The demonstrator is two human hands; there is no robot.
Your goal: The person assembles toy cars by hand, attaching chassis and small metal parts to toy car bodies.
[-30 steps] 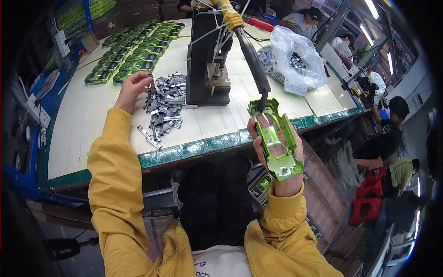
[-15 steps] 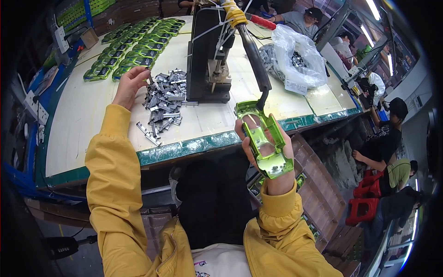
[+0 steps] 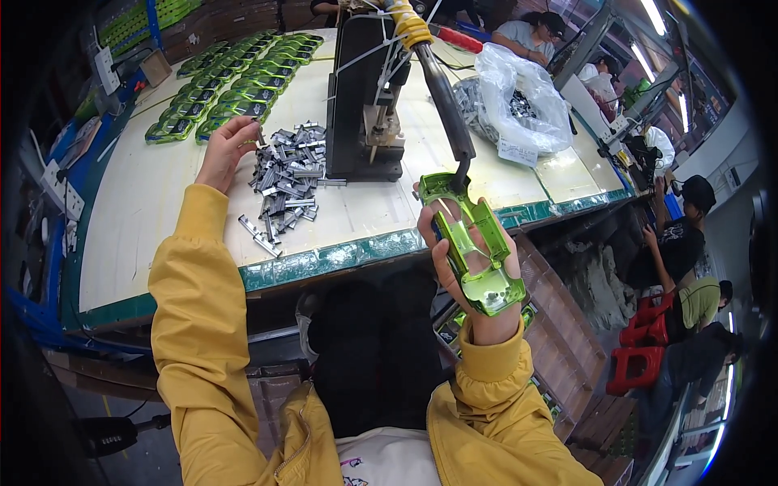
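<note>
My right hand (image 3: pixel 504 261) grips a bright green toy car body shell (image 3: pixel 464 235), its hollow inside facing up. Over the far end of the shell, the tip of a black angled nozzle (image 3: pixel 459 176) reaches into or just above it; I cannot tell whether they touch. At the left, my left hand (image 3: pixel 227 150) is closed in a pinch at the edge of a pile of small silvery metal parts (image 3: pixel 288 180). A short dark metal piece (image 3: pixel 260 136) shows at its fingertips.
Rows of green car shells (image 3: pixel 243 93) lie at the back left. A black machine stand (image 3: pixel 356 97) rises mid-table, beside a clear plastic bag (image 3: pixel 527 105) of small parts. Below the table's right front is a cardboard tray (image 3: pixel 559 316). Red stools (image 3: pixel 636 368) and other people are at the right.
My right hand has shifted the shell slightly to the right and turned it a little under the nozzle. My left hand has hardly moved. A person at the right has raised their arms.
</note>
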